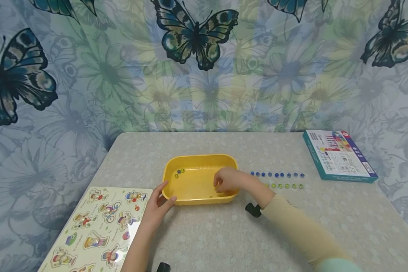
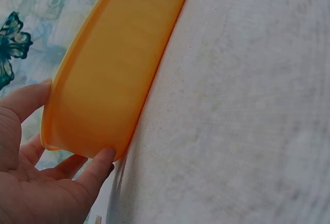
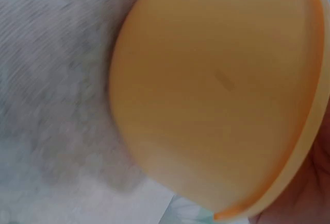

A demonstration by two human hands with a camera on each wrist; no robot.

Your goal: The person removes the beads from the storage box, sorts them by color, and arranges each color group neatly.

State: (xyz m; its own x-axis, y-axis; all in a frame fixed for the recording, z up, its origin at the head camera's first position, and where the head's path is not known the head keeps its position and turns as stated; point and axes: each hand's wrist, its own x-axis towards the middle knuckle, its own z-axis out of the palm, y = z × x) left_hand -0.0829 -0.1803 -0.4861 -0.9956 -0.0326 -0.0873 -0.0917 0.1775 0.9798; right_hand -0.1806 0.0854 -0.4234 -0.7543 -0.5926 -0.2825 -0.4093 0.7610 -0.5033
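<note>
A shallow yellow tray (image 1: 193, 185) stands on the table. My left hand (image 1: 158, 206) holds its left end, thumb on the near wall and fingers at the rim, as the left wrist view also shows. Inside the right end of the tray is my right hand (image 1: 228, 179), its fingers bent down toward the floor; whether they pinch anything is hidden. Several small blue and yellow-green beads (image 1: 177, 176) lie in the tray's far left part. Right of the tray, a row of blue beads (image 1: 276, 175) runs behind a row of yellow-green beads (image 1: 280, 186).
A cream board with cartoon pictures (image 1: 95, 226) lies at the left of the table (image 1: 224, 241). At the back right rests a flat teal-edged box (image 1: 343, 155). A butterfly-print cloth (image 1: 204, 98) hangs behind the table.
</note>
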